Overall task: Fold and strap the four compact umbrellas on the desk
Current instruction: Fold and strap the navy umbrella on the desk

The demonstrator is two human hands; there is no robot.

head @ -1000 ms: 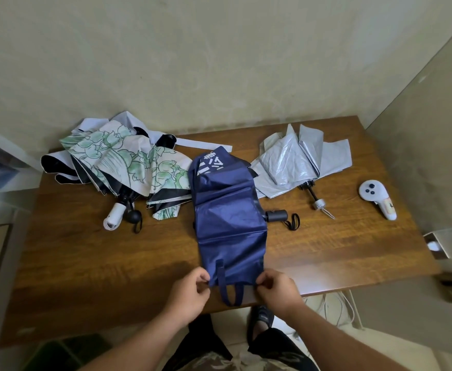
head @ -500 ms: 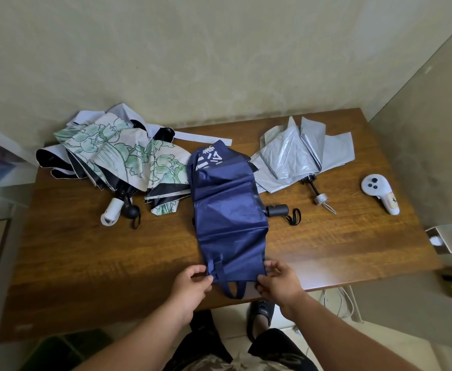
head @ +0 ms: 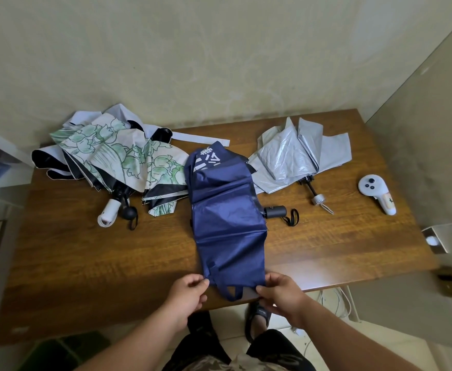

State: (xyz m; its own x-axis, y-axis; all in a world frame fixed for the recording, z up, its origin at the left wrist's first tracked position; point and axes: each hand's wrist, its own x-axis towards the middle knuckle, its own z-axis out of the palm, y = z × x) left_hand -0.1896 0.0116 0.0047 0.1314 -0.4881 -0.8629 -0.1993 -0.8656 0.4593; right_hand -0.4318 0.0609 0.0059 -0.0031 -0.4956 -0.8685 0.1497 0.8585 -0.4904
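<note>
A navy blue umbrella (head: 227, 223) lies stretched across the middle of the wooden desk (head: 85, 263), its black handle (head: 275, 211) sticking out to the right. My left hand (head: 188, 290) pinches the near left corner of its canopy. My right hand (head: 281, 291) pinches the near right corner, beside the hanging strap loop (head: 234, 291). A floral green-and-white umbrella (head: 117, 156) lies loose at the back left, over another white one with black lining (head: 48, 162). A silver umbrella (head: 297, 153) lies unfolded at the back right.
A white handheld controller (head: 376, 192) lies near the desk's right edge. Walls close in behind and to the right. A metal bracket (head: 433, 236) juts out past the right corner. My feet and cables show on the floor below the front edge.
Both hands keep pinching the blue canopy's near edge and have shifted slightly along it, pulling the cloth flatter. The camera has tilted a little. The other umbrellas have not moved.
</note>
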